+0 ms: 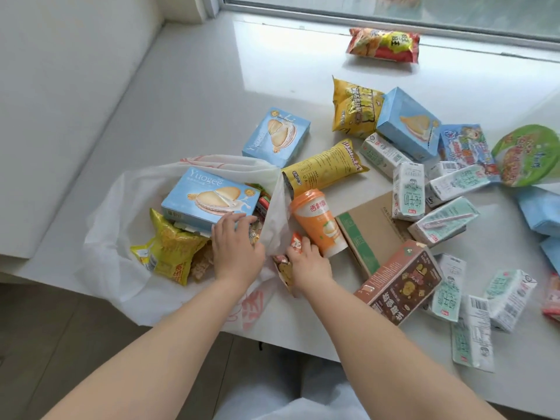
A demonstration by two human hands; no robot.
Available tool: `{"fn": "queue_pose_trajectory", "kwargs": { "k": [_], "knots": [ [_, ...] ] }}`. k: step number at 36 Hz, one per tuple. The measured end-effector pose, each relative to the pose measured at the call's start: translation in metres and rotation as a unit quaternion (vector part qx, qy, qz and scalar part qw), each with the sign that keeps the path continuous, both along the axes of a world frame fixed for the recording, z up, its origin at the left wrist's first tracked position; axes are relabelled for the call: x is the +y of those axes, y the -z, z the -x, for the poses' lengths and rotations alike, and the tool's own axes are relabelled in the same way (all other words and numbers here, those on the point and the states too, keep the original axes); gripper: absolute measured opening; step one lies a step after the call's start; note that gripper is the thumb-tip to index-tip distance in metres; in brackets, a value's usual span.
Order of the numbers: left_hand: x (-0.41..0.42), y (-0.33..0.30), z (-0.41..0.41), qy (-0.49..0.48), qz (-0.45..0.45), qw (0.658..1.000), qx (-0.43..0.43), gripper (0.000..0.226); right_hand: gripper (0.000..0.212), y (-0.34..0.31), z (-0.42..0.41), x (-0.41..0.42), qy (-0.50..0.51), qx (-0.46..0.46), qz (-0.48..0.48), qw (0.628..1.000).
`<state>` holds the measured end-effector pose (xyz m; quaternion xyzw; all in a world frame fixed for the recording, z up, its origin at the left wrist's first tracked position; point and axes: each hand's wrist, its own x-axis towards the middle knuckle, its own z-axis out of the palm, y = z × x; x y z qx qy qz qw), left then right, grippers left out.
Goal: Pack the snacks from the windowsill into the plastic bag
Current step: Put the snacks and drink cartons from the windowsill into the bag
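Packing step: left hand (235, 248) flat inside plastic bag (121, 207), gripping nothing.
Right hand (309, 260): closed on small snack packet (296, 242).
Next: likely drop it in.

Daylight pours through the window (394, 7) at the far edge, glaring off the glossy white sill (197, 86); a pale wall (60, 71) rises left, brownish floor (45, 344) below

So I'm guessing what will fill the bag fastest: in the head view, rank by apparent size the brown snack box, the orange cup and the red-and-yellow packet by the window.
1. Brown cardboard snack box
2. Orange plastic cup
3. Red-and-yellow foil packet, though it lies farthest from the camera, so its true rank against the cup is unsure.
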<state>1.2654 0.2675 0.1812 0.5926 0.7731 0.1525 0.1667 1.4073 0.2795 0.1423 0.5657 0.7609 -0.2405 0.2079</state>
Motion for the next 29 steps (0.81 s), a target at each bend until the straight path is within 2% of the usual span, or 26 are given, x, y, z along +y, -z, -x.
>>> {"fn": "queue_pose_trajectory", "kwargs": {
  "k": [4, 6, 9, 13, 16, 19, 21, 23, 26, 29],
  "knots": [
    [0.002, -0.005, -0.023, -0.009, -0.010, 1.000, -0.015, 0.043, 0.048, -0.010, -0.026, -0.008, -0.021, 0.042, -0.032, 0.998],
    [0.004, -0.010, -0.035, -0.010, -0.016, 0.999, -0.035, 0.041, 0.041, -0.017, -0.038, -0.011, 0.000, 0.083, -0.038, 0.996],
    [0.010, -0.015, -0.054, -0.021, 0.015, 0.996, -0.086, 0.038, 0.045, -0.029, -0.056, -0.014, 0.097, 0.163, -0.033, 0.981],
    [0.027, -0.004, -0.081, -0.056, 0.081, 0.981, -0.168, 0.037, 0.052, -0.046, -0.092, -0.007, 0.243, 0.247, -0.041, 0.937],
    [0.043, 0.005, -0.111, -0.128, 0.144, 0.958, -0.211, 0.060, 0.050, -0.054, -0.124, 0.001, 0.313, 0.284, -0.056, 0.905],
    [0.064, 0.012, -0.148, -0.210, 0.169, 0.933, -0.240, 0.095, 0.051, -0.058, -0.152, 0.009, 0.358, 0.305, -0.056, 0.881],
    [0.075, 0.021, -0.151, -0.281, 0.175, 0.902, -0.277, 0.110, 0.052, -0.065, -0.154, 0.012, 0.372, 0.319, -0.055, 0.870],
    [0.083, 0.036, -0.160, -0.341, 0.188, 0.873, -0.294, 0.115, 0.054, -0.068, -0.163, 0.013, 0.389, 0.323, -0.050, 0.861],
    [0.088, 0.048, -0.167, -0.387, 0.181, 0.860, -0.277, 0.113, 0.056, -0.067, -0.176, 0.012, 0.408, 0.327, -0.042, 0.851],
    [0.088, 0.052, -0.163, -0.424, 0.178, 0.832, -0.310, 0.111, 0.058, -0.066, -0.184, 0.010, 0.427, 0.346, -0.016, 0.835]
  ]
}}
